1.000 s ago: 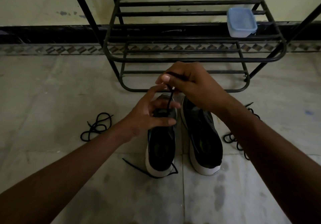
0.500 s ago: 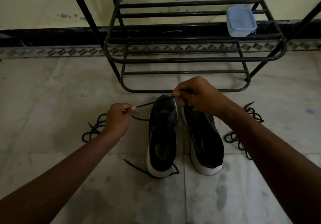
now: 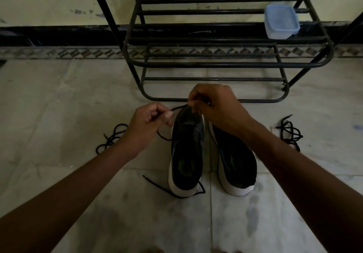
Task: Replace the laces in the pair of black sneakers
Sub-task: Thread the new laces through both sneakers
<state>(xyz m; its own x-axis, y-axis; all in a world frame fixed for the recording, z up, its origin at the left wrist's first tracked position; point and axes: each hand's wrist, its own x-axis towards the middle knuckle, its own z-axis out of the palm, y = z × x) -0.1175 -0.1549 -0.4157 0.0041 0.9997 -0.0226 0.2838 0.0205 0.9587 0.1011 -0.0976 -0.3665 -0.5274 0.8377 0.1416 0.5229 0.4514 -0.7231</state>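
Dim light falls on a pale tiled floor [image 3: 59,105] filling the lower frame. Along the top runs a scuffed cream wall [image 3: 49,1] with a black skirting [image 3: 59,36] and a diamond-patterned border [image 3: 59,52]. A black metal rack [image 3: 216,64] stands upper centre, a lidded plastic box [image 3: 280,22] on its shelf at upper right.

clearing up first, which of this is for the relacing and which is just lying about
Job:
left black white-soled sneaker
matching right sneaker
thin black lace pinched by left hand and right hand
black lace coil on left
black lace coil on right

Lying about:
black metal shoe rack
pale blue lidded plastic box
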